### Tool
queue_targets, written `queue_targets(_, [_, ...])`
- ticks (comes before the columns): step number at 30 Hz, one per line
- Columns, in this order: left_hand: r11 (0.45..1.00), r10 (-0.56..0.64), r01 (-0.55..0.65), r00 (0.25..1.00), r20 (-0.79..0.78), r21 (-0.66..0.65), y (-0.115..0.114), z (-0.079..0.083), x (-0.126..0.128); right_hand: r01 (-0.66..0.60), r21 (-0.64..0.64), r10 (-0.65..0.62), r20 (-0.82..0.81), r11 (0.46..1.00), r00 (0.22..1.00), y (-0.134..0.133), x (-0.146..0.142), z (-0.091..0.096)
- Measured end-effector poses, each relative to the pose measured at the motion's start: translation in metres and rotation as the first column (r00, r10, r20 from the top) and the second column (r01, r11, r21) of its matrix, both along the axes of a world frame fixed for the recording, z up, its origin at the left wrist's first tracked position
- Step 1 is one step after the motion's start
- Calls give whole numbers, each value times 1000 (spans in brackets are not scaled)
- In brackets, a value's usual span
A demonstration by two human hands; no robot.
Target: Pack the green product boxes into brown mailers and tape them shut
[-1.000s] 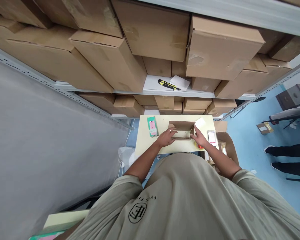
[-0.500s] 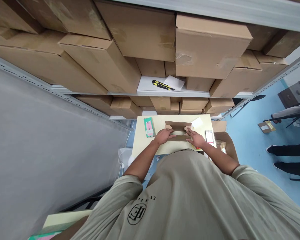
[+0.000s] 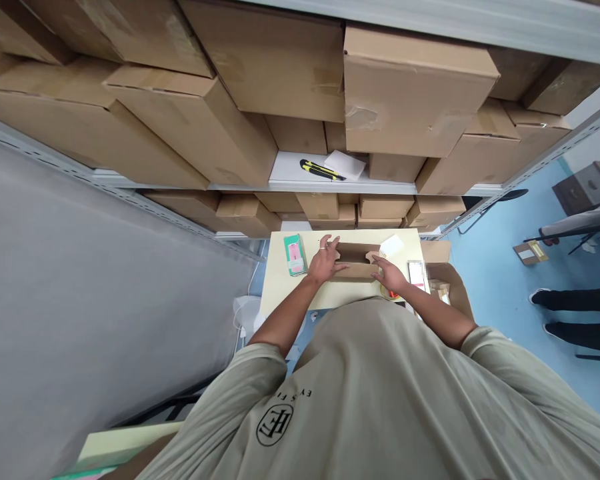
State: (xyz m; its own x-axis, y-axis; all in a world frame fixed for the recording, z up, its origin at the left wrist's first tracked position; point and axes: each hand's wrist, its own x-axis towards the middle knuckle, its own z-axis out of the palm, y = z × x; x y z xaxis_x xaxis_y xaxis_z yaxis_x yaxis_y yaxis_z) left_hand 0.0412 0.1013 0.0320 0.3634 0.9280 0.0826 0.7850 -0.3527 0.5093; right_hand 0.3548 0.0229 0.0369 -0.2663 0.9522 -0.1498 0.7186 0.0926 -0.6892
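Shelving (image 3: pixel 284 171) stacked with cardboard boxes (image 3: pixel 275 60) runs past the far edge of the table (image 3: pixel 275 293). Utility knife (image 3: pixel 320 170) and white pad (image 3: pixel 345 165) lie on the shelf above the table. Small cardboard carton (image 3: pixel 357 262) sits mid-table, open, between my hands. Left hand (image 3: pixel 325 261): fingers spread, heel low on the carton's left end, no pinch. Right hand (image 3: pixel 391 276): fingers against the right end, thumb hidden, can't tell if pinching. Hands bracket both ends, which keeps the carton square and the walls straight. On the table: pink-and-green pack (image 3: pixel 295 255) left of the carton, white paper (image 3: pixel 391 245) at its right corner, blurred white pack (image 3: pixel 417 275) at the right edge. Right of the table: open carton (image 3: pixel 447 287), blue floor (image 3: pixel 495 220), a co-worker's black-trousered legs (image 3: pixel 575 337).
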Motion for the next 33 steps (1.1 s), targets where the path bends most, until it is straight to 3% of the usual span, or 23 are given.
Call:
queue_targets(10, [998,-53,53,999,12,-20,-9,-2,-3,19,30,-20,28,999,999,-8,-1,-4])
queue_targets(17, [999,-35,34,998,-52,-18,-23,-7,0,158,29,-160,55,987,986,-11,-7,-12])
queue_targets(21, [1000,-20,20,1000,-12,5,-33,-12,5,208,104,-217,82,973,973,-11,-12,-12])
queue_targets(28, [998,-57,57,996,70,2,-23,-19,15,79,77,-84,63,994,994,-9,-9,-12])
queue_targets(31, [1000,-29,29,998,63,-2,-19,-21,15,245,76,-244,-21,966,969,-15,7,-21])
queue_targets(33, [999,-32,32,997,63,2,-19,-22,13,431,-1,-431,12,902,902,-24,24,-29])
